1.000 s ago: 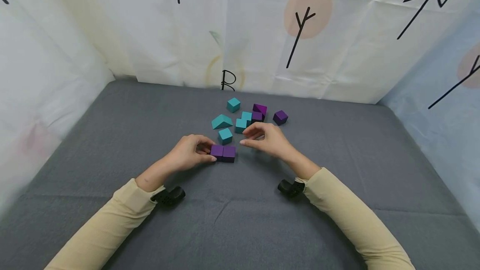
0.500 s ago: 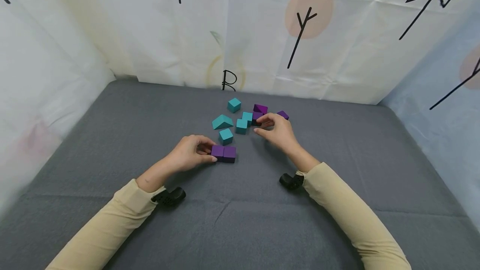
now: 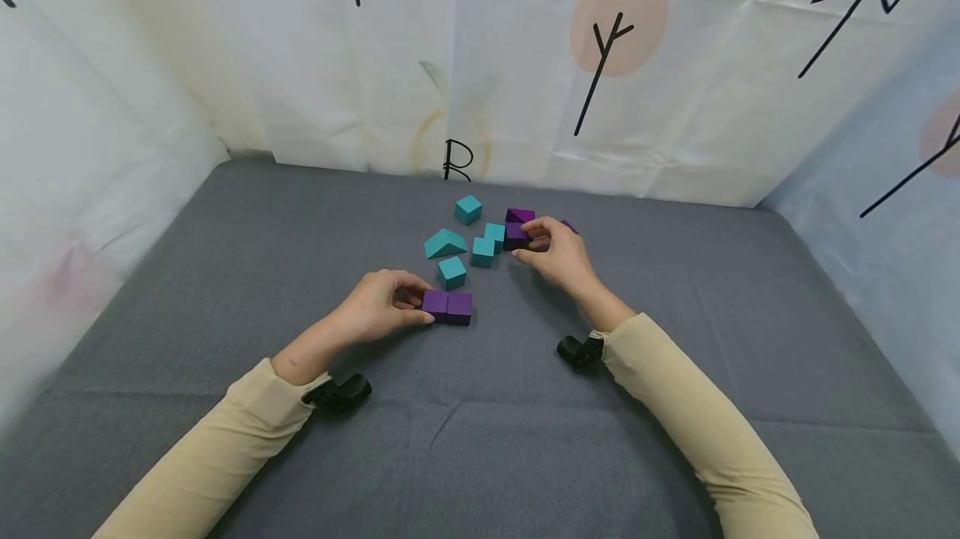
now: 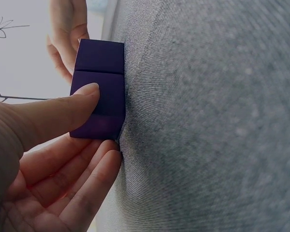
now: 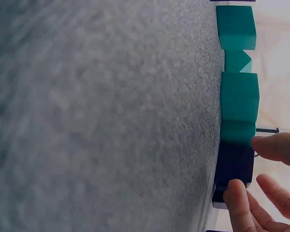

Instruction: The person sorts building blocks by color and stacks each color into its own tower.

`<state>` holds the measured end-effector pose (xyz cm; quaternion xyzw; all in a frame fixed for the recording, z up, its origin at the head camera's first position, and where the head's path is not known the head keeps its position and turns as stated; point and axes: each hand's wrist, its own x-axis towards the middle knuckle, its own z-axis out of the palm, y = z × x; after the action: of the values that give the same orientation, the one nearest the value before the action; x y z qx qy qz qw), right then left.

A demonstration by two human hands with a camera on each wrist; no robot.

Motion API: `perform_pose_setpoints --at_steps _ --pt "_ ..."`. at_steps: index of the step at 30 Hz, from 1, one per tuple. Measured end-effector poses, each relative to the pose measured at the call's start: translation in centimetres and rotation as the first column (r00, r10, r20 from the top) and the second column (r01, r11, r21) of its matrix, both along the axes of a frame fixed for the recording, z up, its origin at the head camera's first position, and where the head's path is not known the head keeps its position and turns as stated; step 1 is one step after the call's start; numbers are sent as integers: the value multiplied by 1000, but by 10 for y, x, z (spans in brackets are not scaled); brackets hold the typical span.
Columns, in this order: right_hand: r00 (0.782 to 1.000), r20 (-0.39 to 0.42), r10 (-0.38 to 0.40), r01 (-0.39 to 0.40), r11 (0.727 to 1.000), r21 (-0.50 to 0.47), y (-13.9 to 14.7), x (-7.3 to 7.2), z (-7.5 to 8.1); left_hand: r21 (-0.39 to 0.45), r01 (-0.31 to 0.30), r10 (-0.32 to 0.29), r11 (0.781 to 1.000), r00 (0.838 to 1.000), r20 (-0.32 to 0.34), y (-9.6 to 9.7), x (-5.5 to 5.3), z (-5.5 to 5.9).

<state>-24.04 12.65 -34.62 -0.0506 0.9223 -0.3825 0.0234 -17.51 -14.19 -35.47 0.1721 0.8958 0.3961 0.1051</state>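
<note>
Cube [image 4: 111, 96] in left fingers [image 4: 104, 166], block [image 5: 234, 162] beside right fingers [image 5: 239, 203]

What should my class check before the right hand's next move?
1. Left hand holding the left front purple block: ok.
2. Right front purple block lined up against it: ok.
3. Right hand at the purple cube in the far cluster: ok.
4. Secure grip on that cube: cannot tell, thumb contact is unclear.
5. Space around that cube: not ok, a teal cube sits close on its left, a purple triangle behind.
</note>
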Motion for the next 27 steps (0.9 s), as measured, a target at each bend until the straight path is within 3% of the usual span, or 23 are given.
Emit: perform_pose_setpoints --at_steps 13,27 --pt "997 75 22 -25 999 44 -8 -10 1 -1 -7 7 1000 1000 10 0 1 1" --pt "995 103 20 -19 1000 -13 -2 -15 -3 2 -10 10 1000 1000 16 1 1 0"
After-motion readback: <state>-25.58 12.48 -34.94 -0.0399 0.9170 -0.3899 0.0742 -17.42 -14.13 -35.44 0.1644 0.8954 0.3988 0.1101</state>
